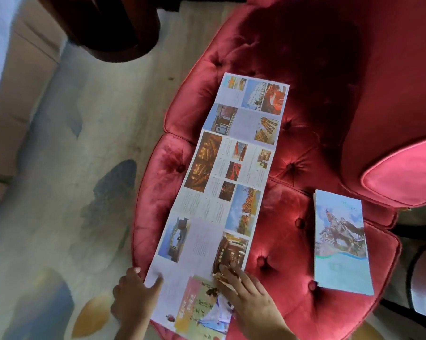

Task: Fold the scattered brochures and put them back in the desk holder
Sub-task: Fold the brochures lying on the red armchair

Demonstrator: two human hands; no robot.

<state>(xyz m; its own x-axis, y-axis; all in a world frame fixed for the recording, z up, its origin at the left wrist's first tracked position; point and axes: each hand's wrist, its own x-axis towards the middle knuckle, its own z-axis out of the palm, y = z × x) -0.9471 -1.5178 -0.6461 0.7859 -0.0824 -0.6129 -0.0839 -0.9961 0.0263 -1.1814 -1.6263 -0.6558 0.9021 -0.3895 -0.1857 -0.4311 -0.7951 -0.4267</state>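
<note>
A long unfolded brochure (228,168) with many photo panels lies lengthwise across the red tufted chair seat (293,133). My left hand (133,293) pinches its near left edge, thumb on top of the paper and fingers curled at the border. My right hand (246,295) lies flat on the near right part, straight fingers pressing by a crease above the yellow cover panel. A folded brochure (342,244) with a pale blue cover and a statue picture rests on the seat's right side, apart from both hands. No desk holder is in view.
The chair's padded arm (403,173) curves in at the right. A patterned rug (84,182) covers the floor to the left. A dark round piece of furniture (109,28) stands at the top, and a pale bed edge (1,69) runs along the far left.
</note>
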